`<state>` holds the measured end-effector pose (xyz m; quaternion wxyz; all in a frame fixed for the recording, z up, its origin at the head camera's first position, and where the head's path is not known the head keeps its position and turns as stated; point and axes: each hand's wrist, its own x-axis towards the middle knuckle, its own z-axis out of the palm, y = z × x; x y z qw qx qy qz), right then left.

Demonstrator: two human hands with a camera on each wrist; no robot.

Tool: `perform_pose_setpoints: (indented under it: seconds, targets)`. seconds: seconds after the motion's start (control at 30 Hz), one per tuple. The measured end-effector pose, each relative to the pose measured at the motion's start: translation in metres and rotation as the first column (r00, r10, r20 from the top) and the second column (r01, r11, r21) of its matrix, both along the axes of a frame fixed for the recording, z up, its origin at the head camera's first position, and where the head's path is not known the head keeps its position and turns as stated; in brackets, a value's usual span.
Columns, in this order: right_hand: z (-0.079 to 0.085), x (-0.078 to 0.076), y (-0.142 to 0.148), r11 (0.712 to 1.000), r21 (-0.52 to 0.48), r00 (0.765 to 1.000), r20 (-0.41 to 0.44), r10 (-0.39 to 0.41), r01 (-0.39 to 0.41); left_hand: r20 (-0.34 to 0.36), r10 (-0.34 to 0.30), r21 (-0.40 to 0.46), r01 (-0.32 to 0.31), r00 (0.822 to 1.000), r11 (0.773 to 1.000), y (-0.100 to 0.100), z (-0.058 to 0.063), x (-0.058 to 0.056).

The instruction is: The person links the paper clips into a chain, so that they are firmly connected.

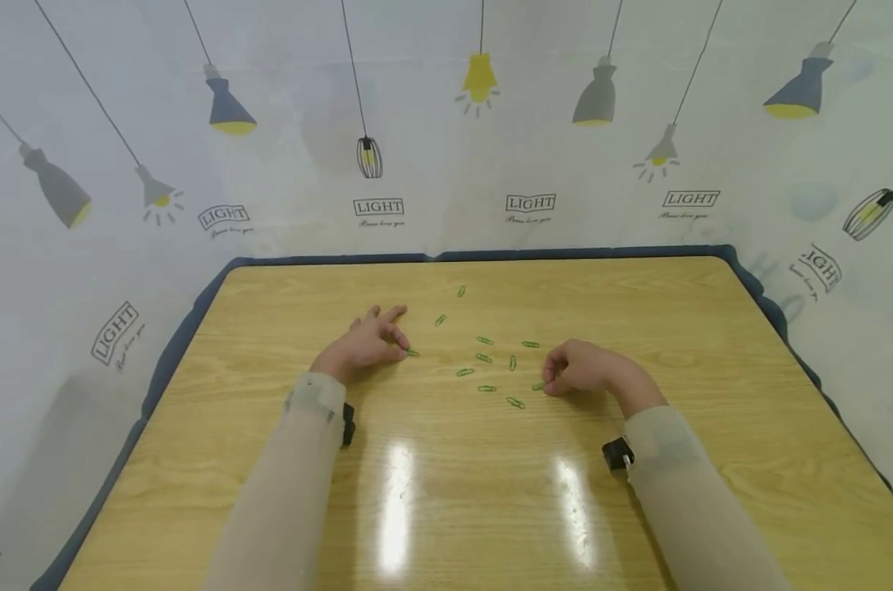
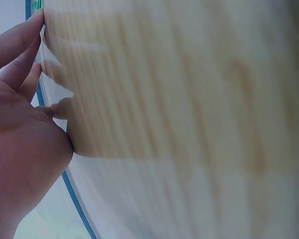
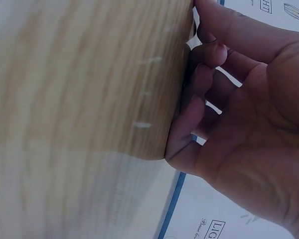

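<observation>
My left hand (image 1: 365,341) is low over the wooden table, thumb and index finger pinching a green paper clip (image 1: 413,353) whose end pokes out to the right. Its other fingers are spread away. In the left wrist view a bit of green (image 2: 37,5) shows just beyond the fingertips of that hand. On the other side, my right hand (image 1: 583,367) pinches a second green paper clip (image 1: 538,387) between thumb and index finger. The right wrist view shows its remaining fingers curled against the tabletop (image 3: 89,99); the clip is hidden there.
Between the hands lie several loose green paper clips, among them one in the middle (image 1: 484,358) and one nearest the front (image 1: 515,403). Two more, a far clip (image 1: 461,291) and another (image 1: 440,320), lie further back. A lamp-printed curtain (image 1: 446,222) surrounds the table (image 1: 476,492).
</observation>
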<state>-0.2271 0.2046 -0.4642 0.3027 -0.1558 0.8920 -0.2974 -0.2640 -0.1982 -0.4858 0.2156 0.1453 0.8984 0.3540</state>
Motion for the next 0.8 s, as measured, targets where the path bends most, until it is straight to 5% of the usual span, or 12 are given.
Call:
perform_pose_setpoints:
  seconds: [0.47,0.6,0.8]
  targets:
    - [0.006,-0.001,0.002,0.999,-0.024,1.000,0.014,-0.021,0.021,-0.025,-0.010,-0.063,0.009,1.000,0.998,0.006,0.005,-0.001]
    - [0.011,0.000,0.005,0.995,-0.063,0.997,0.022,-0.079,0.080,-0.012,0.015,-0.097,-0.016,1.000,0.995,0.011,0.012,0.002]
    - [0.027,0.008,0.008,0.962,-0.163,0.969,-0.082,-0.234,0.219,-0.077,0.113,0.065,-0.108,0.991,0.992,0.028,0.033,0.008]
